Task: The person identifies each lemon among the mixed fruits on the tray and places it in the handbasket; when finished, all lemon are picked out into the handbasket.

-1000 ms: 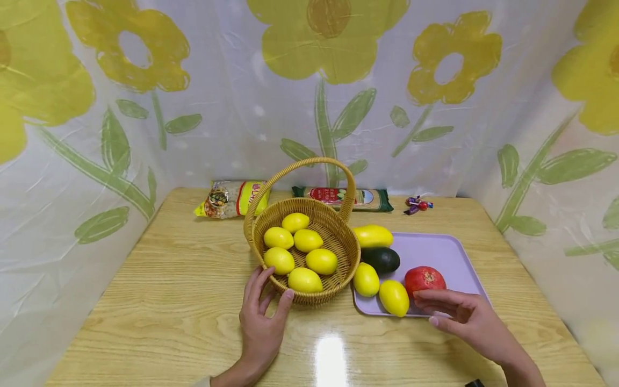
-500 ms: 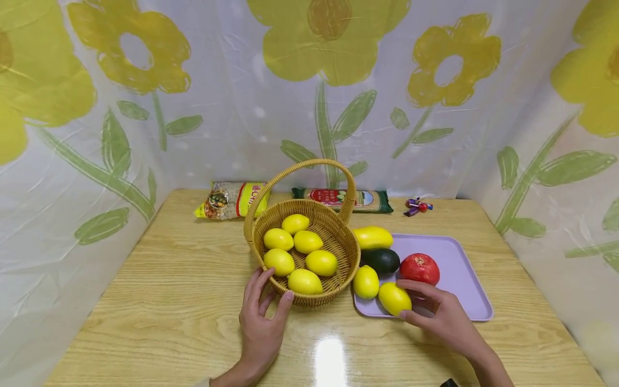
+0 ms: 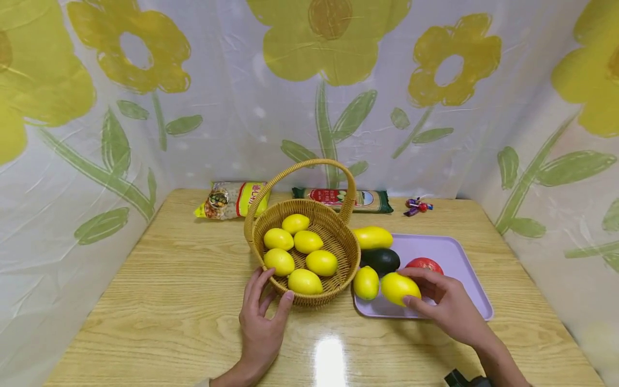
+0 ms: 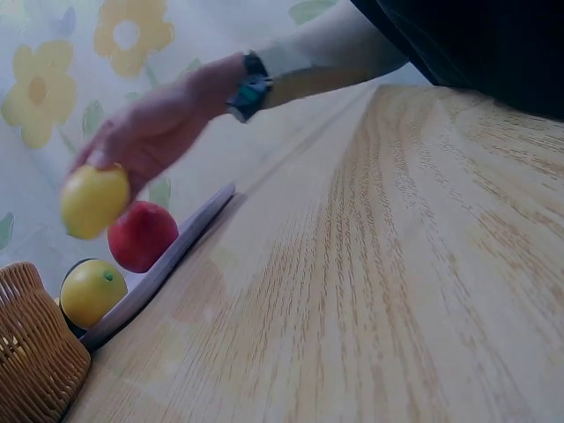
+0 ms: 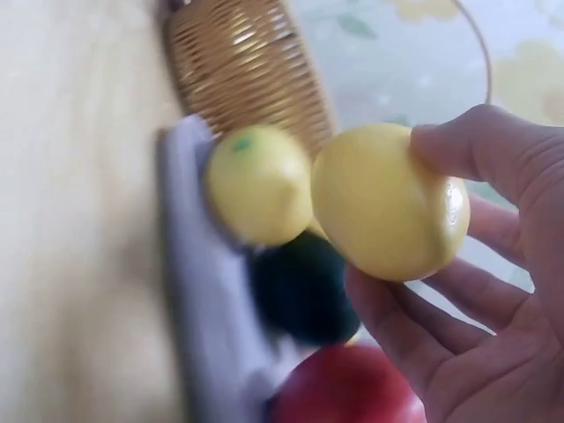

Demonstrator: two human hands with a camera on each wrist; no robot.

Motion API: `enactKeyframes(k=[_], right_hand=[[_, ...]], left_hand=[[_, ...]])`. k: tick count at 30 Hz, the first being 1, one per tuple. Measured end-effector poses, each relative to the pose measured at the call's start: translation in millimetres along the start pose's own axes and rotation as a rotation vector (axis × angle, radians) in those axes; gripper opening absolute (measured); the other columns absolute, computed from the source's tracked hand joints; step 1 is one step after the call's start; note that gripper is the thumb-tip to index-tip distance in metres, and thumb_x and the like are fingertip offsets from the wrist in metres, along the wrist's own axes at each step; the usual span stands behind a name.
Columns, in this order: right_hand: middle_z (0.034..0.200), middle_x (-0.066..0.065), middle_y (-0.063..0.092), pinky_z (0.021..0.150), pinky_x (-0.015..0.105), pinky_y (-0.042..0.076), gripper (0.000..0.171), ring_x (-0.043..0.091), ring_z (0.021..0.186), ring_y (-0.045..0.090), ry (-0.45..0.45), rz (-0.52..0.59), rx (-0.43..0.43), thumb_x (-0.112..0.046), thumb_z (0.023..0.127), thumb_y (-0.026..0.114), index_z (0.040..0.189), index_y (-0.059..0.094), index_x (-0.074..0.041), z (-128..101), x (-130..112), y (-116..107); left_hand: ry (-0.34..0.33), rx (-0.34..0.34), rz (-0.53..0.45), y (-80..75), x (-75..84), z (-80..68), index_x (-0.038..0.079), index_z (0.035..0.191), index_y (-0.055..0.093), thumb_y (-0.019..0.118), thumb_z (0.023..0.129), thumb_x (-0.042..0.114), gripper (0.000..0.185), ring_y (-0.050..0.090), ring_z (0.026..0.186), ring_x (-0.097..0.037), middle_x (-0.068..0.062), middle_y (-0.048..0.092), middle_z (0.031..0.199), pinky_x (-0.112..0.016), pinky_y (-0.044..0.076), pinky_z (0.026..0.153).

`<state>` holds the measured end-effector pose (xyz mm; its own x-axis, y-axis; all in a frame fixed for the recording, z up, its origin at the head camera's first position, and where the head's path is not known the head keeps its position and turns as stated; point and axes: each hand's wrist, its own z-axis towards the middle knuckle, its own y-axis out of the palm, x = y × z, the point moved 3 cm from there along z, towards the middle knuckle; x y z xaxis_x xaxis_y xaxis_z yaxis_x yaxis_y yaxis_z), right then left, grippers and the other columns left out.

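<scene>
Now, right hand: the right hand (image 3: 447, 303) has its fingers and thumb curled round a lemon (image 3: 399, 288), held just above the tray (image 3: 464, 271) at lower right of centre in the head view.
Change: a second ago that lemon lay on the tray under open fingers; it is now lifted clear, as the left wrist view shows with the fruit in the air.
Left hand: the left hand (image 3: 261, 317) rests on the counter (image 3: 159, 301), fingers relaxed, thumb and fingertips touching the near rim of the basket (image 3: 338, 239); it has not moved.
Basket: six lemons lie inside.
Tray: one more lemon (image 3: 366, 282), a dark avocado (image 3: 381, 260), a mango (image 3: 372, 237) and a pomegranate (image 3: 423, 264).
Meaning: the pick looks done; the carry towards the basket seems next.
</scene>
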<state>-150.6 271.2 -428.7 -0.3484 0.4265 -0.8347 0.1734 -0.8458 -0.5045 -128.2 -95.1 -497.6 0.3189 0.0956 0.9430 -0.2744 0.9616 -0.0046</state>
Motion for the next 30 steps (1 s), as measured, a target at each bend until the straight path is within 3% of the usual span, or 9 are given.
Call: enactKeyframes(k=[4,8,13,19,26,30], right_hand=[[0.138,0.012,0.072,0.097,0.026,0.066,0.046,0.016,0.114,0.075,-0.081,0.061,-0.058,-0.001,0.099,0.08,0.142,0.07,-0.012,22.4,-17.8,0.4],[0.14,0.01,0.073,0.096,0.027,0.067,0.046,0.017,0.115,0.075,-0.149,0.027,-0.088,-0.005,0.1,0.081,0.143,0.07,-0.014,50.6,-30.5,12.4],[0.138,0.003,0.074,0.104,0.032,0.065,0.043,0.018,0.121,0.074,-0.162,-0.104,-0.097,-0.016,0.098,0.085,0.14,0.074,-0.018,83.3,-37.7,33.6],[0.14,0.003,0.075,0.103,0.043,0.066,0.042,0.023,0.124,0.072,-0.162,-0.295,-0.072,-0.023,0.098,0.087,0.138,0.074,-0.017,108.0,-37.1,56.0],[0.138,0.003,0.076,0.108,0.05,0.064,0.042,0.026,0.127,0.071,-0.181,-0.411,-0.045,-0.019,0.098,0.086,0.138,0.074,-0.012,109.3,-32.5,60.9],[0.133,0.004,0.078,0.107,0.049,0.064,0.04,0.028,0.123,0.074,-0.16,-0.322,-0.015,-0.018,0.097,0.086,0.135,0.076,-0.012,93.0,-25.9,49.0]], left_hand=[[-0.006,-0.001,0.003,-0.2,0.6,-0.7,0.0,0.154,0.055,0.079,0.101,0.005,0.059,0.046,0.152,-0.04,-0.019,0.036,0.172,-0.019,0.054,0.115],[-0.004,-0.003,0.003,-0.3,0.4,-0.6,0.0,0.154,0.055,0.079,0.101,0.005,0.058,0.046,0.152,-0.041,-0.02,0.036,0.172,-0.02,0.053,0.115],[0.002,-0.003,0.001,-0.2,-0.6,0.4,0.001,0.154,0.056,0.079,0.101,0.006,0.058,0.046,0.152,-0.041,-0.019,0.036,0.172,-0.021,0.054,0.116],[-0.01,-0.008,0.006,-0.5,-1.0,-0.1,0.001,0.154,0.056,0.08,0.101,0.007,0.059,0.045,0.153,-0.04,-0.018,0.035,0.172,-0.021,0.053,0.116],[-0.01,-0.004,0.018,0.2,-1.4,-0.4,0.003,0.153,0.057,0.08,0.101,0.008,0.057,0.046,0.153,-0.039,-0.017,0.036,0.172,-0.023,0.054,0.116],[-0.016,-0.004,0.02,-0.1,-0.7,0.4,0.003,0.153,0.057,0.081,0.101,0.008,0.058,0.046,0.153,-0.037,-0.016,0.037,0.172,-0.025,0.055,0.116]])
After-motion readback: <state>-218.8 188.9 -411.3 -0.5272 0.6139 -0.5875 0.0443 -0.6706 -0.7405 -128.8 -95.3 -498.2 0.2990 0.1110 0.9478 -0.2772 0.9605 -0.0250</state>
